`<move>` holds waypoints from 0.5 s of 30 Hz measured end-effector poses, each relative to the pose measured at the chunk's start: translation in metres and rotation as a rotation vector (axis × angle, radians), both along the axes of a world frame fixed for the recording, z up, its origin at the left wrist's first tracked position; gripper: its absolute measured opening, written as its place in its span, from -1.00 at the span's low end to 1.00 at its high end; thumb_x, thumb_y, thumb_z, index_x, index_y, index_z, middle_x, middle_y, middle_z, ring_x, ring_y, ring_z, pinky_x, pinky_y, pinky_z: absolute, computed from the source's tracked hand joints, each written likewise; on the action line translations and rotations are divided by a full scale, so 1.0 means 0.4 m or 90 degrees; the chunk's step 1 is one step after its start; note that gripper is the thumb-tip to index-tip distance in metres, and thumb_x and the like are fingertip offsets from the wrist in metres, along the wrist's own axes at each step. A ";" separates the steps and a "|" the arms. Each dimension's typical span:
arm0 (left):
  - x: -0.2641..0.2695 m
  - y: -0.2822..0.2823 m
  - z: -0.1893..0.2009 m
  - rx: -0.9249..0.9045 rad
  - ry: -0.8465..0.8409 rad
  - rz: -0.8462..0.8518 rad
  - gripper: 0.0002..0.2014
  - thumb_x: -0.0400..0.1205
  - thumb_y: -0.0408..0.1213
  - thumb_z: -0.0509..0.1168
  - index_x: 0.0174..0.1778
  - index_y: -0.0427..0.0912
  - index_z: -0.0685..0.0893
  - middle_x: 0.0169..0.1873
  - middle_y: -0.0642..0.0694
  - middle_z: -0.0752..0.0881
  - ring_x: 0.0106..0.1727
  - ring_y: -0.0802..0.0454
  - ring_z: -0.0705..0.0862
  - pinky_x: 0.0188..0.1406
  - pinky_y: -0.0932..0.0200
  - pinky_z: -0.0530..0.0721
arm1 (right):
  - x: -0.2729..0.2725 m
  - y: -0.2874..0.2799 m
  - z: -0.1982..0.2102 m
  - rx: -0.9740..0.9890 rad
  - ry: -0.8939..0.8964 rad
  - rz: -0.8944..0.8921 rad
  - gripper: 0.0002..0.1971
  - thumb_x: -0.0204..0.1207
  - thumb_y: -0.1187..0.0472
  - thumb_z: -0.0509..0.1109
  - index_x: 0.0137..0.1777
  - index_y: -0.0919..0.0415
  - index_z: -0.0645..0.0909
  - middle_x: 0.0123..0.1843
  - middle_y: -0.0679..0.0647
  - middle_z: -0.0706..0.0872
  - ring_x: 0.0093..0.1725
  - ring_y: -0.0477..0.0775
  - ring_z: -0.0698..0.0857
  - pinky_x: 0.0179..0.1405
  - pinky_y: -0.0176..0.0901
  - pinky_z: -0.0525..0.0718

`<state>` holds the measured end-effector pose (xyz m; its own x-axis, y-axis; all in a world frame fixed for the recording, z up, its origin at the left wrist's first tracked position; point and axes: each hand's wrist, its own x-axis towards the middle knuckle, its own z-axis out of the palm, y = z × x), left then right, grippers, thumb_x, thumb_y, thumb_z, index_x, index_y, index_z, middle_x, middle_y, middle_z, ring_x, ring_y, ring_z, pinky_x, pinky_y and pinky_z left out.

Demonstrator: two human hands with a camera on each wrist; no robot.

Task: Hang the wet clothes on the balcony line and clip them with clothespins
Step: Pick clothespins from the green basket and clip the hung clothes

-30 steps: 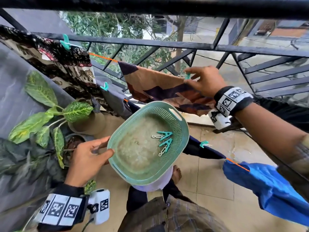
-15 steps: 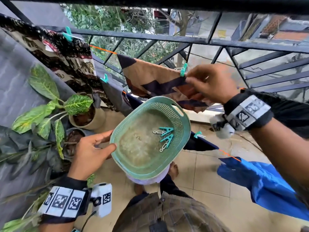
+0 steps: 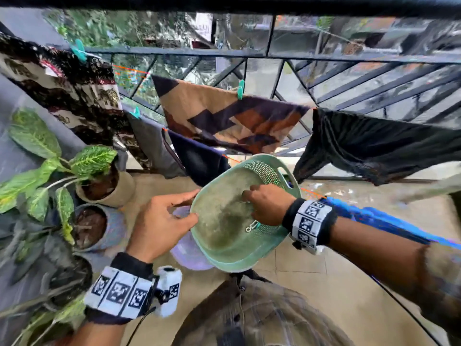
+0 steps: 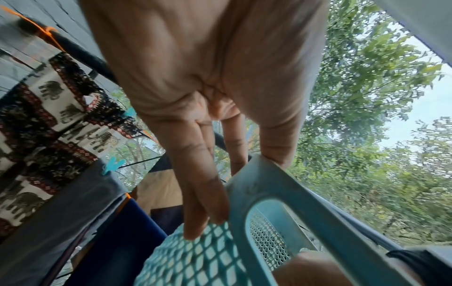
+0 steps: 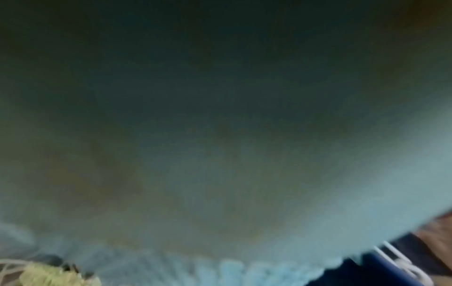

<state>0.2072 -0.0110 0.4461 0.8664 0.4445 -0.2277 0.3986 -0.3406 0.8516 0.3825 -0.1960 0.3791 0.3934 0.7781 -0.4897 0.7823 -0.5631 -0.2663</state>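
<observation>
Off to the far side of the left hand (image 3: 162,221), past the potted plants (image 3: 92,166), an elephant-print cloth (image 3: 62,83) already hangs with a teal pin (image 3: 79,53) on it. That hand has the green basket (image 3: 224,258) by its near rim, thumb over the edge and fingers (image 4: 195,193) spread along the mesh wall outside: a firm pinch, holding the basket tilted toward the body. The basket looks like thin, light plastic, stiff enough to carry by one rim.

Above both hands, the brown patterned cloth (image 3: 224,116) is draped over the orange line (image 3: 129,69) with one clothespin (image 3: 240,89) clipped at its top edge.

The right hand (image 3: 267,206) is down inside the basket, knuckles up and fingers curled toward the floor of it. Whether it already has a pin pinched I cannot tell; the wrist view there is only a dark blur. A loose clothespin (image 3: 252,226) lies just under the heel of that hand. These pins look small, light and springy, probably slick if wet, so I would take one by its two tail ends, thumb against forefinger, to squeeze it apart.

Beyond the right hand, a black garment (image 3: 374,146) hangs limp on the line with no pin showing; soft wet fabric like that would likely slide, so it seems the next to be clipped, near its top fold. Below the right forearm, a blue cloth (image 3: 374,216) hangs too.
</observation>
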 end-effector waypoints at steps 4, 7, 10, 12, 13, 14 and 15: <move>-0.052 -0.057 -0.013 -0.001 0.012 -0.041 -0.57 0.40 -0.22 0.48 0.09 0.38 0.78 0.05 0.41 0.77 0.16 0.37 0.73 0.23 0.08 0.73 | -0.066 -0.093 -0.003 -0.002 -0.037 -0.043 -0.65 0.45 0.20 0.36 0.25 0.04 0.63 0.10 0.17 0.74 0.07 0.32 0.73 -0.08 0.02 0.64; -0.071 -0.104 -0.019 -0.014 0.004 -0.078 -0.57 0.43 -0.32 0.48 0.17 0.18 0.82 0.05 0.34 0.80 0.18 0.36 0.73 0.18 0.18 0.73 | -0.104 -0.157 0.001 -0.018 -0.063 -0.069 -0.76 0.50 0.18 0.35 0.16 0.08 0.64 0.03 0.20 0.75 0.03 0.34 0.74 -0.11 0.05 0.66; -0.073 -0.146 -0.016 -0.031 0.001 -0.096 -0.56 0.44 -0.44 0.49 0.12 0.18 0.82 -0.02 0.35 0.81 0.11 0.41 0.74 0.03 0.47 0.65 | -0.131 -0.213 0.016 -0.039 -0.080 -0.078 -0.81 0.53 0.25 0.32 0.11 0.18 0.65 0.00 0.27 0.74 0.01 0.35 0.73 -0.14 0.03 0.62; -0.068 -0.169 -0.015 -0.049 -0.001 -0.109 -0.58 0.42 -0.37 0.49 0.14 0.15 0.83 -0.01 0.33 0.82 0.12 0.38 0.74 0.00 0.50 0.64 | -0.138 -0.249 0.028 -0.035 -0.089 -0.097 -0.81 0.52 0.30 0.31 0.09 0.20 0.65 -0.03 0.28 0.74 0.00 0.35 0.73 -0.13 0.04 0.62; -0.062 -0.181 -0.014 -0.055 -0.003 -0.116 -0.59 0.43 -0.37 0.49 0.15 0.12 0.83 0.01 0.31 0.82 0.13 0.36 0.75 -0.02 0.51 0.64 | -0.137 -0.268 0.032 -0.031 -0.090 -0.112 -0.79 0.50 0.32 0.31 0.10 0.19 0.67 -0.04 0.28 0.75 0.00 0.36 0.74 -0.12 0.05 0.64; -0.054 -0.196 -0.013 -0.060 -0.005 -0.122 -0.59 0.45 -0.43 0.50 0.14 0.11 0.83 0.00 0.31 0.82 0.13 0.36 0.75 -0.07 0.54 0.63 | -0.133 -0.290 0.036 -0.022 -0.089 -0.126 -0.75 0.48 0.32 0.31 0.12 0.16 0.68 -0.05 0.28 0.75 -0.01 0.36 0.74 -0.10 0.06 0.65; -0.046 -0.210 -0.009 -0.062 -0.009 -0.123 -0.58 0.47 -0.50 0.48 0.10 0.12 0.83 -0.02 0.32 0.82 0.11 0.38 0.75 -0.12 0.57 0.61 | -0.127 -0.309 0.040 -0.012 -0.084 -0.139 -0.71 0.46 0.32 0.32 0.14 0.13 0.70 -0.05 0.28 0.77 -0.01 0.36 0.74 -0.08 0.06 0.66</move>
